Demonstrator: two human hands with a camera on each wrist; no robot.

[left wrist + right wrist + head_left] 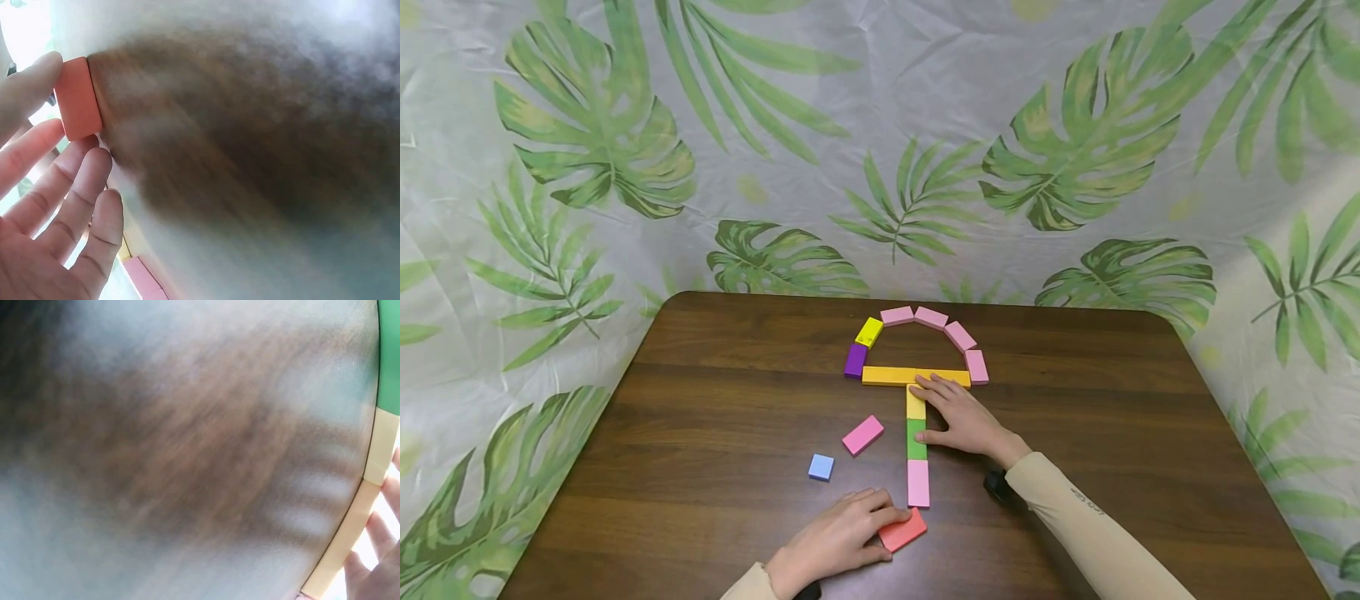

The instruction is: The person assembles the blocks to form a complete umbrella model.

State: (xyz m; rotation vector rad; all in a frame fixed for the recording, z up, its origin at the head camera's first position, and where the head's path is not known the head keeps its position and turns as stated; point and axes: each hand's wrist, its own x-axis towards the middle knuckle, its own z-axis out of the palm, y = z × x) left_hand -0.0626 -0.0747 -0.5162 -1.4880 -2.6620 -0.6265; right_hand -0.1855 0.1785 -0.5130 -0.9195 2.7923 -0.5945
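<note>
My left hand (842,533) pinches a red rectangular block (904,530) between thumb and finger, low over the table; the left wrist view shows the same red block (78,100) at the fingertips. Just above it stands a vertical row: a pink block (918,483), a green block (916,439) and a pale yellow block (915,403). Reaching in from the right, my right hand (966,421) has its thumb at the green block and its fingers over the pale yellow block and the orange bar (889,376). Its fingers look extended.
Above the orange bar, an arch joins a purple block (855,362), a yellow block (869,332) and several pink blocks (931,317). Left of the row lie a loose pink block (862,435) and a small blue block (822,467). A leaf-print cloth (925,100) hangs behind the brown table (700,417).
</note>
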